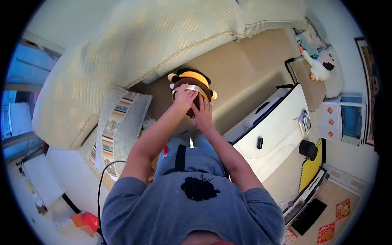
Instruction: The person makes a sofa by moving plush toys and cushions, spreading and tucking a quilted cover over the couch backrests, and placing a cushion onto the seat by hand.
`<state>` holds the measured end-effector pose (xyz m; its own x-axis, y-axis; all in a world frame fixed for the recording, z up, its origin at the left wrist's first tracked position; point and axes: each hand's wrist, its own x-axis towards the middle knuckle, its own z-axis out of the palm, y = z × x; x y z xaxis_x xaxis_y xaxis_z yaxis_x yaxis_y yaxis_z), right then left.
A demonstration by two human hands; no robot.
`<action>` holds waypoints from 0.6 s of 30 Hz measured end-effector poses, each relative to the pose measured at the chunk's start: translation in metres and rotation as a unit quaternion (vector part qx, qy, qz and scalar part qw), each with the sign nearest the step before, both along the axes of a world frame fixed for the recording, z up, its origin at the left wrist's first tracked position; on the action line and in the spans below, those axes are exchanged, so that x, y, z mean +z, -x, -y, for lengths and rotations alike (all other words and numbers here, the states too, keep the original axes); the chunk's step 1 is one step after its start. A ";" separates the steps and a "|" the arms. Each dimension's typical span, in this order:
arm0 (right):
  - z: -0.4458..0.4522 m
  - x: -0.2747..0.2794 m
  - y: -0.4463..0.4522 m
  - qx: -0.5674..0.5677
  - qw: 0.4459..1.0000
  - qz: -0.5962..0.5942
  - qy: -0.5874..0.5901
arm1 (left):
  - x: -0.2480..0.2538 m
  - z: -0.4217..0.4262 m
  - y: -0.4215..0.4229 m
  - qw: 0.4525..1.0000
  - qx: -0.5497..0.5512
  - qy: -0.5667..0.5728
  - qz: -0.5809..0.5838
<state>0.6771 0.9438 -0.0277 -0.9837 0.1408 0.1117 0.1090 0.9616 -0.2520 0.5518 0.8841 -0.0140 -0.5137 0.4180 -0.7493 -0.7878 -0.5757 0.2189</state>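
Note:
A round plush toy (pixel 195 76), brown with yellow and black bands and small pale knobs at its sides, sits on the sofa seat in front of me. Across its brown part runs a shiny gold ribbon (pixel 197 87). My left hand (pixel 184 96) is closed at the ribbon's left part, its fingertips pressed together on the band. Lower and to the right, my right hand (pixel 201 114) lies against the toy with fingers spread and their tips near the ribbon. The toy's lower side is hidden by both hands.
A quilted cover drapes the sofa back (pixel 171 36). At the right stands a white table (pixel 265 134) with a small black object (pixel 260 143) on it. A patterned cushion (pixel 118 118) is at the left. Stuffed toys (pixel 318 65) sit at the sofa's far end.

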 end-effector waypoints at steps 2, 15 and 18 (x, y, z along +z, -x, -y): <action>0.004 0.000 0.004 -0.004 1.000 0.002 -0.008 | 0.002 0.002 0.006 0.998 -0.032 0.037 -0.027; -0.008 0.009 0.006 -0.022 0.999 0.019 -0.014 | -0.024 0.019 0.033 0.475 -0.345 0.359 -0.726; -0.016 0.002 0.010 -0.012 0.998 0.026 -0.052 | -0.043 0.012 0.043 0.501 -0.358 0.349 -0.706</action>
